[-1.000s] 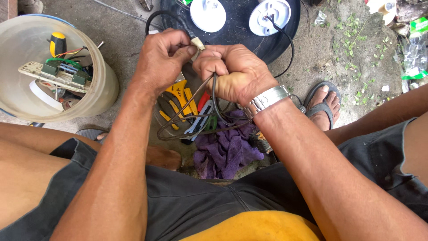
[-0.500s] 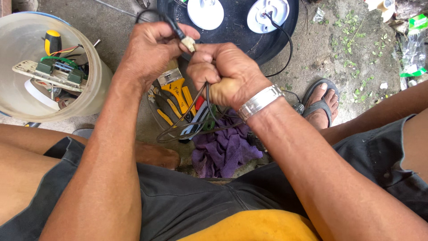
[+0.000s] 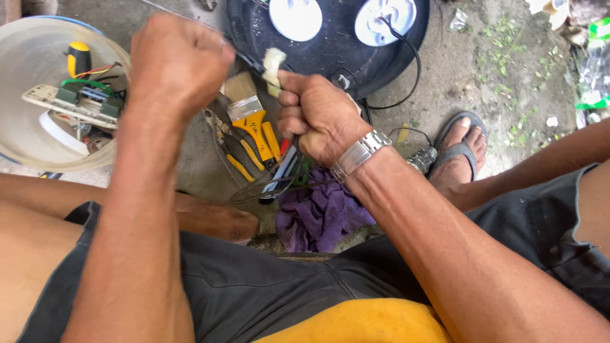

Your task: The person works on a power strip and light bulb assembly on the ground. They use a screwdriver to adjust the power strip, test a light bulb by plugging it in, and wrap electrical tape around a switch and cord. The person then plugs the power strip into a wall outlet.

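My left hand (image 3: 175, 60) is raised in a fist and pulls a thin black cable (image 3: 251, 60) taut up and to the left. The cable runs to my right hand (image 3: 318, 114), which grips it just below a small cream-coloured connector (image 3: 273, 63) at its end. A metal watch (image 3: 359, 152) sits on my right wrist. More black cable loops (image 3: 267, 187) hang below my right hand over the tools on the ground.
A black round lamp housing (image 3: 330, 47) with two white fittings lies ahead. A translucent bucket (image 3: 38, 146) at left holds a circuit board and a screwdriver. A yellow-handled brush (image 3: 251, 117), pliers and a purple rag (image 3: 318, 213) lie between my knees. My sandalled foot (image 3: 460, 152) is at right.
My left hand has moved up and left, away from my right hand, drawing the cable tight. My right hand has stayed closed on the cable near the connector.
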